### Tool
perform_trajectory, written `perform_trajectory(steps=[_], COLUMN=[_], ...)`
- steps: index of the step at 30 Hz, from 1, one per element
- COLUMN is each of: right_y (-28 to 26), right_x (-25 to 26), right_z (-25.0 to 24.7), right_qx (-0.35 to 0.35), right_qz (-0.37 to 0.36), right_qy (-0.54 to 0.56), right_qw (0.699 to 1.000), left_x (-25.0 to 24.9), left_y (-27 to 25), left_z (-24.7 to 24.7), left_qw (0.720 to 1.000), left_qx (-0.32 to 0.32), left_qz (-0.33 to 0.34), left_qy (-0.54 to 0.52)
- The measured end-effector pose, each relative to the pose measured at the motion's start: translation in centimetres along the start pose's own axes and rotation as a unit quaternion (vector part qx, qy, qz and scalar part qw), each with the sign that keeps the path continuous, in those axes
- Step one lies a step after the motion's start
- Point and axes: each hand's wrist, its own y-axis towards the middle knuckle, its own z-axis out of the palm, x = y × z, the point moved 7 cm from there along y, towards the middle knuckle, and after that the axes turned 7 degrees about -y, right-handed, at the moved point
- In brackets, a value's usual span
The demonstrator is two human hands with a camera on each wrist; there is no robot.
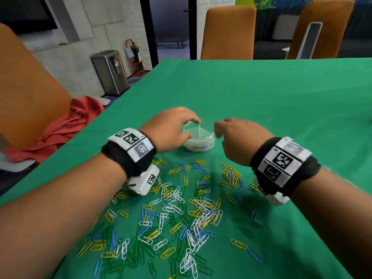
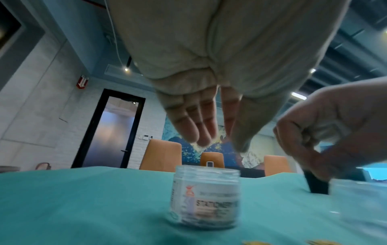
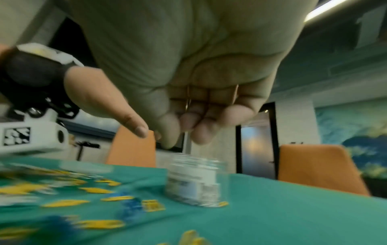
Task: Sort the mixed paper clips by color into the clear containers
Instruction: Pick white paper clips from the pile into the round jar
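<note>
A small clear container (image 1: 198,144) labelled "STATIONERY SET" stands open on the green cloth (image 1: 281,117); it also shows in the wrist views (image 2: 206,197) (image 3: 194,182). My left hand (image 1: 191,128) is at its left rim; in the left wrist view the left hand (image 2: 220,142) hovers just above the mouth with straight fingers. My right hand (image 1: 217,133) hangs just right of the container with its fingers curled, thumb tip near the index (image 3: 167,137). No clip shows in it. A loose heap of yellow, white, blue and green paper clips (image 1: 181,208) lies on the cloth between my forearms.
Orange chairs stand at the far side (image 1: 227,33) (image 1: 320,29) and at the left (image 1: 26,87), where a red cloth (image 1: 66,125) is draped. A steel bin (image 1: 110,71) stands on the floor beyond the table's left edge. Bare green cloth lies beyond the container.
</note>
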Motion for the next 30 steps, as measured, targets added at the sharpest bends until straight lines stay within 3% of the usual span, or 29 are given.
perform_trajectory(steps=[2, 5, 7, 14, 20, 25, 30], right_y=[-2.0, -5.1, -5.6, -4.1, -4.0, -4.0, -4.2], right_x=[1.9, 5.2, 5.8, 4.3, 4.3, 4.0, 4.0], right_z=[0.4, 2.5, 3.7, 4.6, 4.6, 4.7, 4.6], right_qx=[0.045, 0.183, 0.197, 0.156, 0.151, 0.152, 0.154], right_qz=[-0.056, -0.134, -0.138, -0.068, -0.051, -0.038, -0.029], right_qy=[0.030, 0.094, 0.104, 0.086, 0.091, 0.089, 0.085], right_qw=[0.997, 0.969, 0.965, 0.982, 0.983, 0.984, 0.984], left_x=[-0.6, -0.3, 0.4, 2.0, 1.9, 1.7, 1.8], left_y=[-2.8, -8.0, -10.5, -12.9, -12.9, -12.3, -11.8], left_z=[0.2, 2.3, 2.8, 2.4, 2.5, 1.3, 1.1], left_qw=[0.998, 0.968, 0.954, 0.950, 0.951, 0.966, 0.968], left_qx=[0.064, 0.226, 0.260, 0.240, 0.234, 0.172, 0.164], left_qz=[-0.013, -0.076, -0.104, -0.151, -0.153, -0.172, -0.175], left_qy=[0.018, 0.074, 0.108, 0.129, 0.135, 0.093, 0.071])
